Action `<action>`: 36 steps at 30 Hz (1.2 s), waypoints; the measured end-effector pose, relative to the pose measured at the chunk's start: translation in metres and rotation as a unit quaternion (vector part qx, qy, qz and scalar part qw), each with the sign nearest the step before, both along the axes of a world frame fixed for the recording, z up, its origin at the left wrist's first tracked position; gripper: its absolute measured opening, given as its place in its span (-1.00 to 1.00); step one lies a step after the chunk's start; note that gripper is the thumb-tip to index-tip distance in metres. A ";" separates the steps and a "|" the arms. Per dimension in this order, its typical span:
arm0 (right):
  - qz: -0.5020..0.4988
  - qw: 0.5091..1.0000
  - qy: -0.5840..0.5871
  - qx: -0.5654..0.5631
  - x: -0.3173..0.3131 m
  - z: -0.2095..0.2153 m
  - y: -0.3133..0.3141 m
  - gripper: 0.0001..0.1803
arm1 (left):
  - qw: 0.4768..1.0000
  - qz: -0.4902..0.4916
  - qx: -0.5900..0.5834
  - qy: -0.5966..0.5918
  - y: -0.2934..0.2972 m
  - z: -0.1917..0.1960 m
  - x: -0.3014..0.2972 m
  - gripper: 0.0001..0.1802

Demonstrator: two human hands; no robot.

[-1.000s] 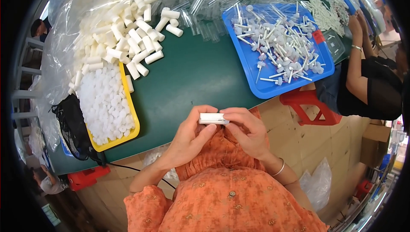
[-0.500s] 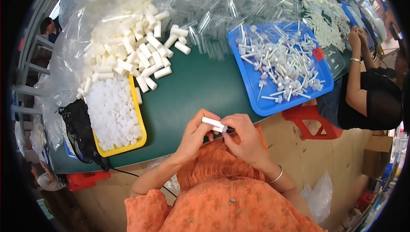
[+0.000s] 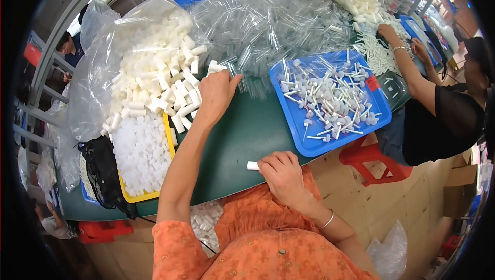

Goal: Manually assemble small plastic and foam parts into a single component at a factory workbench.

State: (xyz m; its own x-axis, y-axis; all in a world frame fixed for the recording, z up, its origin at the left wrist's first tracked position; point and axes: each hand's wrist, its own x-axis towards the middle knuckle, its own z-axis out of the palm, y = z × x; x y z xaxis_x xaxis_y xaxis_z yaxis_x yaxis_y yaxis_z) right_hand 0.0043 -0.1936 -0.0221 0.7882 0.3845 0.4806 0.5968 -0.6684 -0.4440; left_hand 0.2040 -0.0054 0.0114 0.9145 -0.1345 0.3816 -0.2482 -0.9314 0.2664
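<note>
My left hand (image 3: pixel 216 97) reaches over the right edge of a pile of loose white cylinders (image 3: pixel 180 92). Its thumb sticks out to the side, and its fingertips are partly hidden beside a white cylinder (image 3: pixel 216 68) at the pile's edge. At the table's near edge my right hand (image 3: pixel 283 174) is closed around another white cylinder (image 3: pixel 252 165), whose end juts out to the left. Anything behind the right fingers is hidden.
A yellow tray (image 3: pixel 171 143) of small white caps stands left. A blue tray (image 3: pixel 304 146) holds capped white sticks. Clear tubes (image 3: pixel 278 17) heap at the back. A black mesh bag (image 3: pixel 100 169) lies far left. A co-worker (image 3: pixel 443 105) sits right near a red stool (image 3: pixel 371 164).
The hands were together over my lap, holding a white piece. My left hand has let go and moved forward to the pile. The right keeps a white cylinder. The view has shifted.
</note>
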 end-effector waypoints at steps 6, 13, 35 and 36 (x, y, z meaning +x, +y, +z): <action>0.035 0.998 0.010 0.043 0.006 -0.010 -0.008 -0.82 | 0.996 0.030 -0.087 0.008 0.000 -0.014 0.011 -0.63; 0.017 0.992 0.014 0.121 0.003 -0.003 -0.004 -0.75 | 0.997 -0.002 -0.061 -0.046 -0.001 -0.011 -0.010 -0.72; 0.101 0.993 0.027 0.049 0.003 0.033 -0.031 -0.71 | 0.848 -0.217 -0.295 0.382 0.006 0.034 -0.196 -0.70; 0.102 0.993 0.029 0.049 0.003 0.034 -0.031 -0.71 | 0.872 -0.223 -0.264 0.346 0.005 0.034 -0.199 -0.71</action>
